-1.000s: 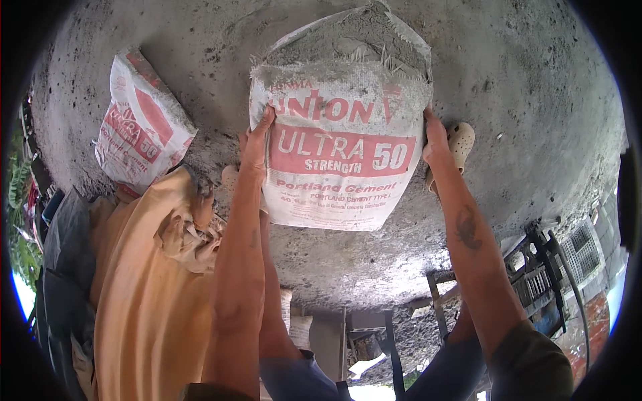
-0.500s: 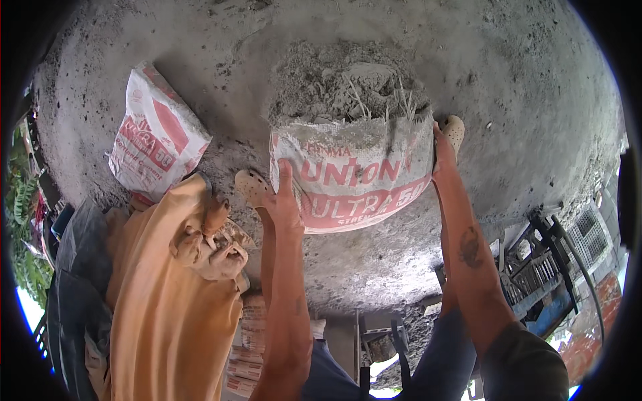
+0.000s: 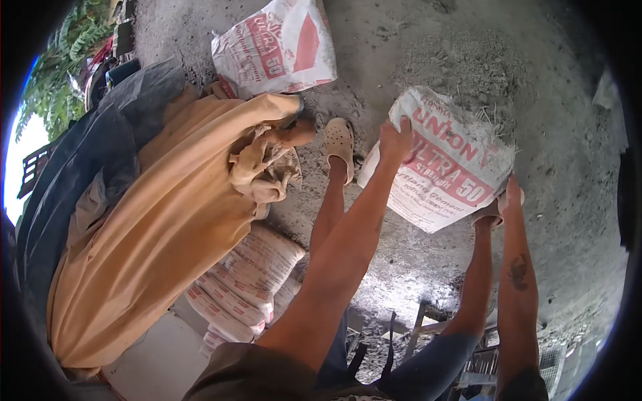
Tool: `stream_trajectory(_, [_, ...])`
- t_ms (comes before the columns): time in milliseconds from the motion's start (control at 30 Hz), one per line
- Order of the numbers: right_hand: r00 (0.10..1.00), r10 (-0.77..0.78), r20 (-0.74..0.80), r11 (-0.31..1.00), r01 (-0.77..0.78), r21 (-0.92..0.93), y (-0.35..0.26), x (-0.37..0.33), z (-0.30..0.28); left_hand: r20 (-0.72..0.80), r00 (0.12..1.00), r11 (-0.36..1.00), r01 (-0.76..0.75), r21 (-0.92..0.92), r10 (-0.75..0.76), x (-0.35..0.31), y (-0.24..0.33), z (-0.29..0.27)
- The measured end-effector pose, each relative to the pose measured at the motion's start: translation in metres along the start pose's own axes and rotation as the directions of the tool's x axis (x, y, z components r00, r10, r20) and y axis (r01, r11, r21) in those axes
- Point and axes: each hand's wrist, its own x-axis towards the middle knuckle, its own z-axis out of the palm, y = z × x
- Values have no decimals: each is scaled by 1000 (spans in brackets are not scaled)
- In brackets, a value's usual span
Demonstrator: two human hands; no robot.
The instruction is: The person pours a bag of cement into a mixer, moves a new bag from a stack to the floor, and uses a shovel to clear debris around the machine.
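A white cement bag with red printing (image 3: 441, 175) is stretched between my two hands, its printed face toward me and tilted. At its upper left edge my left hand (image 3: 396, 142) is closed on the bag, thumb over the front. My right hand (image 3: 512, 192) grips the lower right edge, its fingers partly hidden. The bag's far right edge looks frayed and dusty. Beyond it, a rough patch of grey powder (image 3: 461, 63) lies on the ground.
Another red-and-white cement bag (image 3: 277, 53) lies at the far left. An orange tarp (image 3: 167, 220) covers a heap, with dark sheeting (image 3: 67, 174) beside it. Stacked cement bags (image 3: 244, 277) stand nearer me. My feet wear tan clogs (image 3: 340, 139).
The bag has turned its lower printed face up and now looks flatter. The grey lumps at its mouth no longer show as a heap. The view has swung left.
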Motion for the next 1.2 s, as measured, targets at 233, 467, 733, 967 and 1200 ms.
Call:
stream_trajectory(233, [946, 319, 64, 916, -290, -278, -30, -7, 7, 19, 996, 995, 83, 55, -84, -6, 11, -28])
stream_trajectory(467, [978, 174, 116, 974, -154, -166, -47, -4, 11, 91, 964, 967, 246, 60, -251, 50, 45, -3])
stream_trajectory(733, [983, -183, -15, 982, 182, -54, -6, 11, 9, 245, 939, 957, 272, -103, -240, 104, 9, 38])
stream_trajectory(967, [741, -643, 196, 463, 579, -671, -14, -76, 60, 584, 807, 842, 373, -389, -89, 121, -39, -14])
stream_trajectory(1200, [882, -463, -89, 828, 394, -398, -7, -37, 7, 404, 914, 772, 282, -569, -36, -14, 4, 1])
